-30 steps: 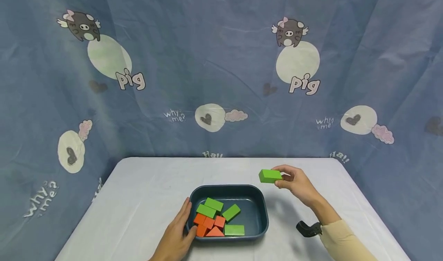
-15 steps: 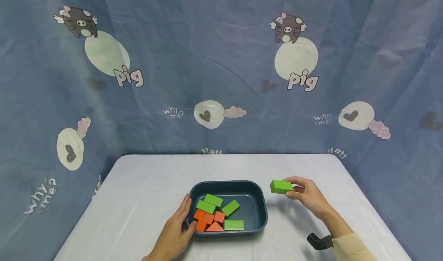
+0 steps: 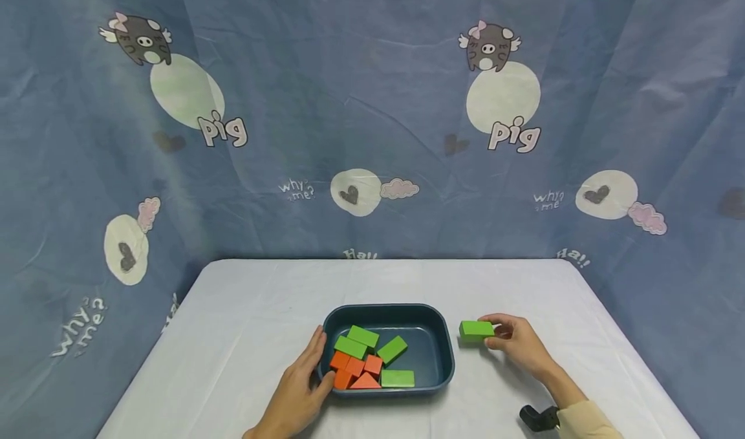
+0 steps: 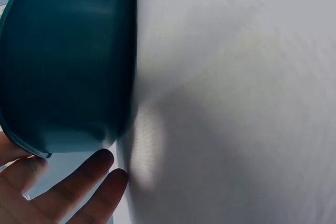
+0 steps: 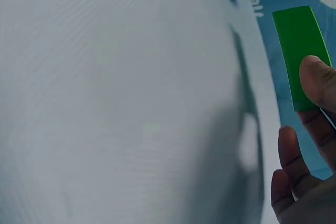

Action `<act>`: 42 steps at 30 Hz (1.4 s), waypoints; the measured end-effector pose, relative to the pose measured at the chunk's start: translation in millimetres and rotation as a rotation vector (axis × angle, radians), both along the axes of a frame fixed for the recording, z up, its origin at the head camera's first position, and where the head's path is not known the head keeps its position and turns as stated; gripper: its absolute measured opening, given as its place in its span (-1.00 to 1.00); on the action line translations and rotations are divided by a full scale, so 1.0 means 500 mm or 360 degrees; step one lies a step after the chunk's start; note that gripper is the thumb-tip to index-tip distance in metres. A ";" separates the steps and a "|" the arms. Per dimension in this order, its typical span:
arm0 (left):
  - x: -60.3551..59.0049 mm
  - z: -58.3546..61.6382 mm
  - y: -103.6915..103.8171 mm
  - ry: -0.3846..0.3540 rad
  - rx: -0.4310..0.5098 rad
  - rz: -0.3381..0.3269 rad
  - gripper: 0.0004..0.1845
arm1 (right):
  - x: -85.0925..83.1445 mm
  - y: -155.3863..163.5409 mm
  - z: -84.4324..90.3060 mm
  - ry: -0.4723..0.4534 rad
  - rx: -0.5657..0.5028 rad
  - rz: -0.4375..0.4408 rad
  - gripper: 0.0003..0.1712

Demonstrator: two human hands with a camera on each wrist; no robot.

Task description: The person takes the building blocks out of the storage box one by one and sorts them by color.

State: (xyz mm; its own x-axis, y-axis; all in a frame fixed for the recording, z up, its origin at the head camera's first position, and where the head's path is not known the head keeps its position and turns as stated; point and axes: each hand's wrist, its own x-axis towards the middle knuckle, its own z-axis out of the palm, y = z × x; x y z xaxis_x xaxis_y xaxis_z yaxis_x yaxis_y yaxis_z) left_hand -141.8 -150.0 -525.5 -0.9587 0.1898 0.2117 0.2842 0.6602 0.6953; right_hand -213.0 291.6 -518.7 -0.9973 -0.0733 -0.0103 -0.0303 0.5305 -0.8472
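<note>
Two hands: right hand (image 3: 515,341) pinching green block (image 3: 476,330) beside tray (image 3: 445,345), left hand (image 3: 299,387) flat on its rim

A white cloth covers the bench (image 3: 250,310). Behind its far edge and along both sides hangs a blue curtain (image 3: 372,103) printed with winged pigs (image 3: 487,44), pale circles, hearts, pink clouds and the words "pig" and "why me?".
</note>
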 end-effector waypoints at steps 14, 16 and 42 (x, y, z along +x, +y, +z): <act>-0.003 0.004 0.007 0.0016 0.0072 0.0023 -0.20 | 0.000 0.000 -0.024 0.0078 0.0210 -0.0033 -0.55; -0.002 0.003 0.008 0.0026 0.0083 0.0017 -0.20 | 0.000 -0.002 -0.025 0.0093 0.0231 -0.0028 -0.56; 0.002 -0.008 0.009 -0.0161 0.0260 0.0038 -0.13 | -0.004 0.005 0.013 0.0008 -0.0111 -0.0002 -0.20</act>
State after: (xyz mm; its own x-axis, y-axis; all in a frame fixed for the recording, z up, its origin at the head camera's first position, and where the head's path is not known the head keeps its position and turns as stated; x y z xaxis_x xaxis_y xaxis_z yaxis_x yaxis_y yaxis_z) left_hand -140.6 -145.6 -529.6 -0.9805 0.1378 0.1402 0.1931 0.5420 0.8179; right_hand -215.2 294.3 -512.2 -0.9974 -0.0725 0.0001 -0.0343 0.4703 -0.8819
